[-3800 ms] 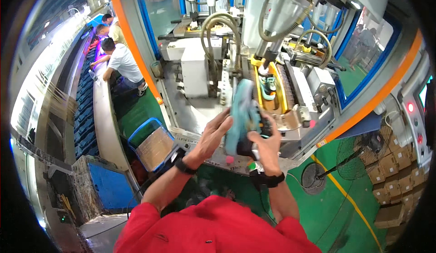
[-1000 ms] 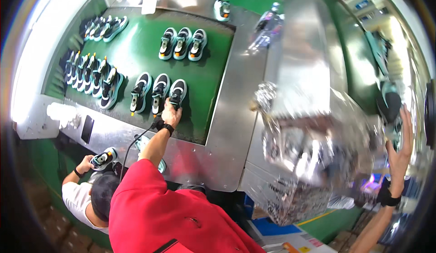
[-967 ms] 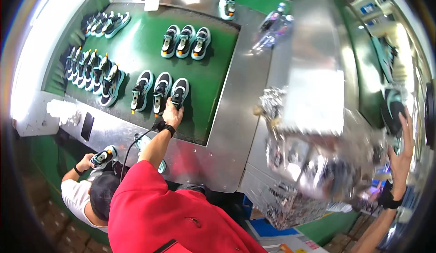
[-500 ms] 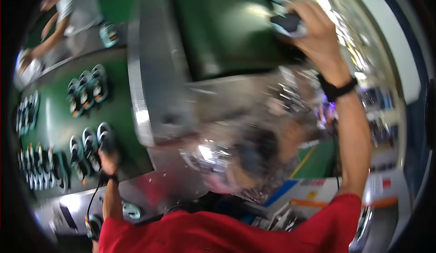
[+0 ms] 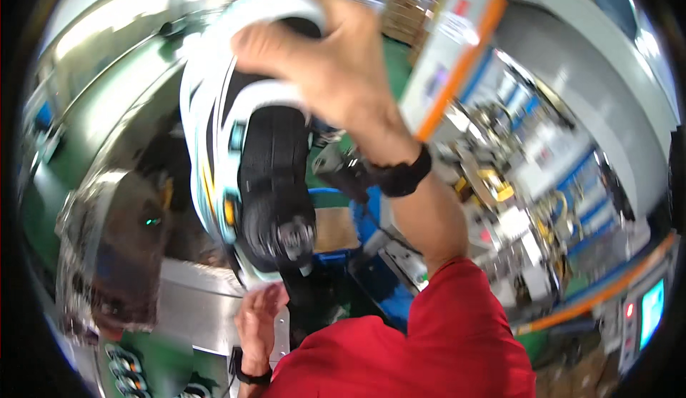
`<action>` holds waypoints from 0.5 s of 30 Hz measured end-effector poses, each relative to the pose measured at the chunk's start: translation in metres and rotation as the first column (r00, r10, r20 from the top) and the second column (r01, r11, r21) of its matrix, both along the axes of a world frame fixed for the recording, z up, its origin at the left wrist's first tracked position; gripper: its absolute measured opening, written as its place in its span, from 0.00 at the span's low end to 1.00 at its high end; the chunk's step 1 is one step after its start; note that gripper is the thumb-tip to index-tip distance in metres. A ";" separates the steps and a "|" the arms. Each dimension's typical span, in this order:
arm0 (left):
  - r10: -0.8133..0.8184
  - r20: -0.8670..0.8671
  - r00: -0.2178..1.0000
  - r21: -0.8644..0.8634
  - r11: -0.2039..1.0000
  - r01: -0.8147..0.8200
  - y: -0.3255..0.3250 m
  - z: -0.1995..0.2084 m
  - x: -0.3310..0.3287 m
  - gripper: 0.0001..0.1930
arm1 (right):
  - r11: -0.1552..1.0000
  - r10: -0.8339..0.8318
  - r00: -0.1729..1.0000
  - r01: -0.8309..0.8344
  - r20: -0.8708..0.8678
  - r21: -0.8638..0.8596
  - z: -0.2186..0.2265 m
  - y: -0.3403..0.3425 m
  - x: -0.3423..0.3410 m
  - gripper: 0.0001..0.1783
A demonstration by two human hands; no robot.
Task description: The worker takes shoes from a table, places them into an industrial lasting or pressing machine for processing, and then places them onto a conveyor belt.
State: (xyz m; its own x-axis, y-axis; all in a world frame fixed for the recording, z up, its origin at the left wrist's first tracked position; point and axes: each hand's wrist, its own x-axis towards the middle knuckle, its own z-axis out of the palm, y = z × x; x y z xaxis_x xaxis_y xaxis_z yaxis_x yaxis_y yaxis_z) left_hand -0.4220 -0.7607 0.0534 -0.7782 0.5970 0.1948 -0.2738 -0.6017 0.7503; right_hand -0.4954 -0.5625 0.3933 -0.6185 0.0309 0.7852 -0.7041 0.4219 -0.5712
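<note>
Close to the camera, a black and pale-blue sneaker hangs toe-down, with a white edge and small yellow patches on its side. My right hand is closed on its heel end, with the thumb across the collar. Blur hides whether a second shoe lies behind it. Below the toe, my left hand is raised with its fingers stretched up. It appears to hold nothing and is nearest to the metal table edge. Both wrists wear black bands.
At the right stands a large grey machine with orange edging, metal fixtures and a lit screen. A blue bin is by my right arm. A film-wrapped box stands at the left. More sneakers lie at the lower left.
My view has swung right from the green surface with rows of sneakers to the machine. The right hand's shoe is now close to the camera. My left hand is off the sneaker it was at.
</note>
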 end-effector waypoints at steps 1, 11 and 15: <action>-0.054 0.095 0.994 -0.042 0.997 0.058 0.025 0.005 -0.012 0.45 | 0.999 -0.040 0.995 0.042 0.095 -0.024 -0.011 0.019 0.027 0.17; -0.740 0.249 0.625 0.308 0.672 0.673 0.250 0.053 0.144 0.28 | 0.608 -0.392 0.804 0.592 0.448 -0.530 -0.179 0.181 0.353 0.35; -0.731 0.143 0.668 -0.053 0.668 0.742 0.311 0.074 0.207 0.24 | 0.506 -0.335 0.885 0.459 0.324 -0.730 -0.263 0.182 0.457 0.50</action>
